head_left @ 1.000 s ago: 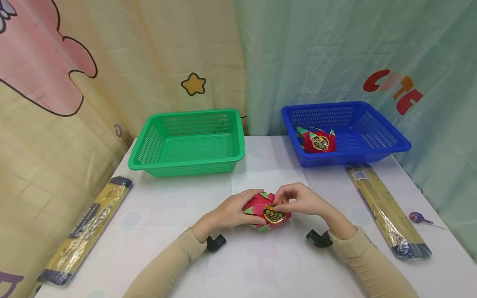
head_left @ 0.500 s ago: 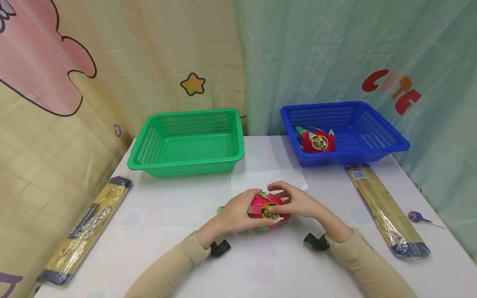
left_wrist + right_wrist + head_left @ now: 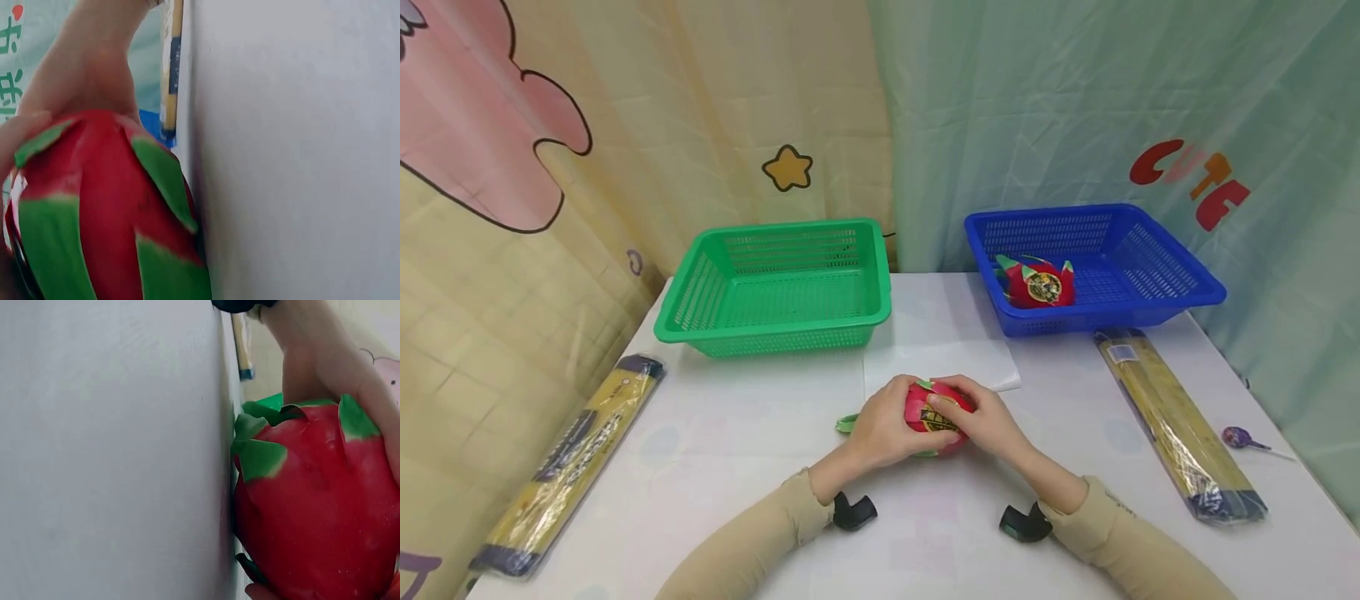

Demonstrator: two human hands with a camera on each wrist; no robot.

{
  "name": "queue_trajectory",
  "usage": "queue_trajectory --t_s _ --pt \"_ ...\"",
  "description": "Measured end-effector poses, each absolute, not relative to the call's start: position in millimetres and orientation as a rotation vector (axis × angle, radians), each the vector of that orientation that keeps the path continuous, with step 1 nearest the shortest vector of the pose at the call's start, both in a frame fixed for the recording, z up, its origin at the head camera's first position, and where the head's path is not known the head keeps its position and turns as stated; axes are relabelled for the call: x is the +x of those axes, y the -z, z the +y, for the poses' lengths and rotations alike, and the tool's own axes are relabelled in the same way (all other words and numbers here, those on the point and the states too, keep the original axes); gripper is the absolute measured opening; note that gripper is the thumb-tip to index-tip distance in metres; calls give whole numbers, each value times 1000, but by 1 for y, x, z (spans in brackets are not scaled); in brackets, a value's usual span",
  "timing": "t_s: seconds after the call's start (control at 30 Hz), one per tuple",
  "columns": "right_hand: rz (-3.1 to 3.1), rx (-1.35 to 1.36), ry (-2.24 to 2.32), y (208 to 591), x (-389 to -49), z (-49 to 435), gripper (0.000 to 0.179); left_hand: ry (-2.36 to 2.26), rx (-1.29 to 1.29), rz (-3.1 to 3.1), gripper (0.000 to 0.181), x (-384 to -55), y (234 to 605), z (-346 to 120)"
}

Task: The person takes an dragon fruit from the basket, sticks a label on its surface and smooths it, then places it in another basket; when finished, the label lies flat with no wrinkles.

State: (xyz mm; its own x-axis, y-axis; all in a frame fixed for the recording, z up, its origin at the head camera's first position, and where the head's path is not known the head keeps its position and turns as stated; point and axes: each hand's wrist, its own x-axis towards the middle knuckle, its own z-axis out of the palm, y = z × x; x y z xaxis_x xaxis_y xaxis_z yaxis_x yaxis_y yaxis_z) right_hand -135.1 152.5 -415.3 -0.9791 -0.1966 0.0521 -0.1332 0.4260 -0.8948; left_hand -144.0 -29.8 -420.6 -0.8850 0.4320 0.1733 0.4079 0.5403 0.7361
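Observation:
A red dragon fruit [image 3: 917, 402] with green scales and a black-and-gold label lies between both hands at the middle of the table. My left hand [image 3: 882, 425] grips its left side, and a green tip sticks out beyond that hand. On the other side my right hand [image 3: 987, 423] holds the fruit, its thumb over the label and fingers curled behind. Green scales of the dragon fruit [image 3: 106, 200] fill much of the left wrist view. In the right wrist view the fruit [image 3: 312, 506] sits against the tabletop. Some fingertips are hidden behind it.
A green basket [image 3: 782, 332] stands at the back left. The blue basket [image 3: 1112, 317] at the back right holds another dragon fruit [image 3: 1021, 290]. Long wrapped packages lie left [image 3: 572, 467] and right [image 3: 1176, 425], with a lollipop [image 3: 1237, 437] beyond. A white sheet [image 3: 940, 358] lies behind the hands.
My right hand has gone from pinching at the label to holding the fruit's right side. My left hand has shifted slightly right along the fruit, exposing its green tip.

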Motion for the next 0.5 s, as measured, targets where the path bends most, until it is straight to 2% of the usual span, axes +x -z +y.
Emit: queue_trajectory --t_s 0.3,0.5 --pt "2798 -408 1546 418 -130 148 35 -1376 860 2347 59 -155 413 -44" --pt "2845 -439 1544 419 -131 148 37 -1303 882 2273 61 -160 411 -50"
